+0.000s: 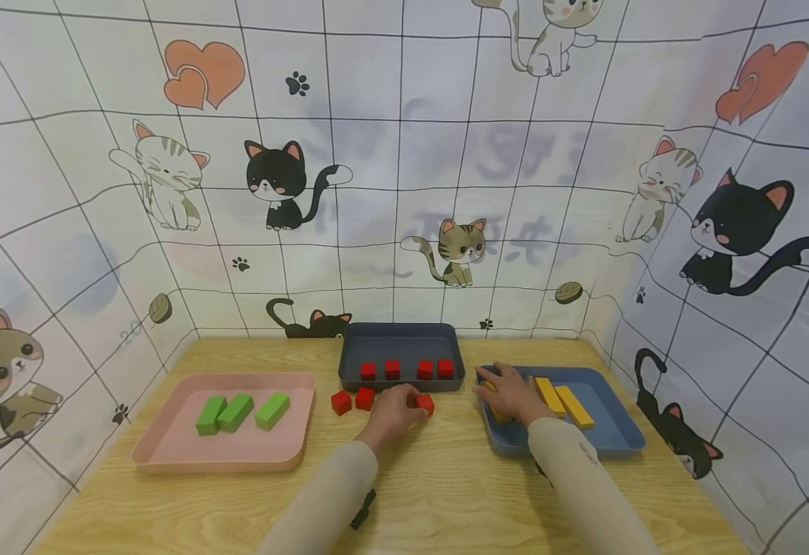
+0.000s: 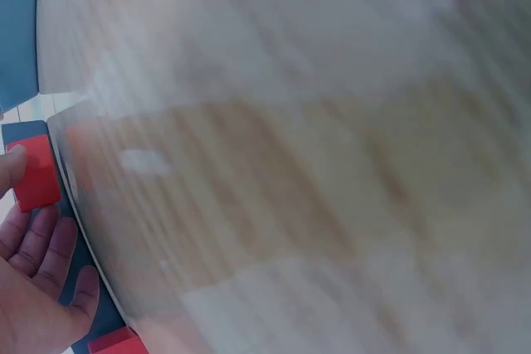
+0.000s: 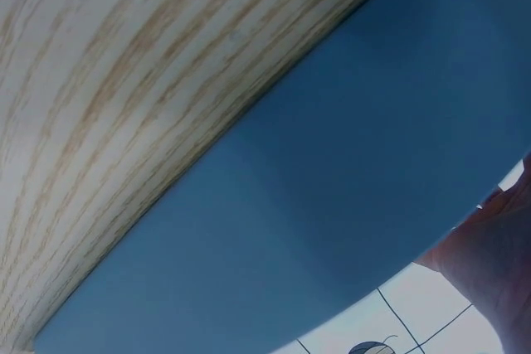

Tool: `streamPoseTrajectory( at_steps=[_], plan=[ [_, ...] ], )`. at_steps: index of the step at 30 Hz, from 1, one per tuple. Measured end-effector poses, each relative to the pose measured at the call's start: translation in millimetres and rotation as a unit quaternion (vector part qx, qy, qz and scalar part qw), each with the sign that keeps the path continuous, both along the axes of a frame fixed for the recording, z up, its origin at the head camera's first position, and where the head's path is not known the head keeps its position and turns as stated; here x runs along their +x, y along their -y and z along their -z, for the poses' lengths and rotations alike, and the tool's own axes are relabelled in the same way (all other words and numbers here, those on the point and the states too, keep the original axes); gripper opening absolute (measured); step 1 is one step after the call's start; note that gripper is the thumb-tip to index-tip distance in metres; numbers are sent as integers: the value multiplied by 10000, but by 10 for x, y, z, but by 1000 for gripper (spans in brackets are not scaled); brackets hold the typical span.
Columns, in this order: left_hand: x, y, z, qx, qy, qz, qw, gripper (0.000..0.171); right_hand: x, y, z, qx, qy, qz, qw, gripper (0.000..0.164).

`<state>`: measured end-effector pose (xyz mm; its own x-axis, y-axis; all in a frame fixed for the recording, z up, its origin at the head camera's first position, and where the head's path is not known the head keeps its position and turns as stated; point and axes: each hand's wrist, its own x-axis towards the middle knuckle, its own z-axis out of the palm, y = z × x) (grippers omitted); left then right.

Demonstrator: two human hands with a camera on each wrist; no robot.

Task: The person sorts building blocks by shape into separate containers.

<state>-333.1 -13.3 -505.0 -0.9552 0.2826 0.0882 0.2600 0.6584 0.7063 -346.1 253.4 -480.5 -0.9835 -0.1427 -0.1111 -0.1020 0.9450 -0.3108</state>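
My left hand [image 1: 394, 416] pinches a red cube [image 1: 424, 404] just in front of the dark tray [image 1: 401, 385]. In the left wrist view its thumb lies against the red cube [image 2: 40, 173], with the fingers curled below. Two more red cubes, one of them [image 1: 340, 401], sit on the table left of this hand. Several red cubes [image 1: 392, 369] stand in the dark tray. Over the left side of the blue tray [image 1: 609, 439], my right hand [image 1: 513, 393] reaches down onto a yellow block [image 1: 498, 415]; it partly hides the block, and its grip is unclear.
Two other yellow blocks, one of them [image 1: 574, 407], lie in the blue tray. At the left, a pink tray [image 1: 217, 465] holds three green blocks [image 1: 236, 412]. A cat-patterned cloth [image 1: 377, 154] encloses the wooden table [image 1: 439, 493] at the back and sides.
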Motion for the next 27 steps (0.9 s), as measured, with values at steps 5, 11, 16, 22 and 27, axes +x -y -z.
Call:
streamPoseTrajectory(
  at_steps=[5, 11, 16, 22, 27],
  plan=[
    [-6, 16, -36, 128, 36, 67, 9999, 24, -3, 4, 4, 5, -1, 0, 10000, 59],
    [-4, 27, -54, 229, 116, 71, 9996, 23, 1, 13, -2, 43, -30, -6, 10000, 59],
    [-3, 19, -86, 370, 211, 66, 9991, 23, 2, 11, -7, 53, -40, -11, 10000, 59],
    [-14, 10, -140, 409, 240, 63, 9989, 28, 7, 7, -9, 1, -10, -19, 10000, 60],
    [-39, 23, -193, 517, 168, 40, 9985, 28, 0, 4, -12, -8, 1, -43, 10000, 60]
  ],
)
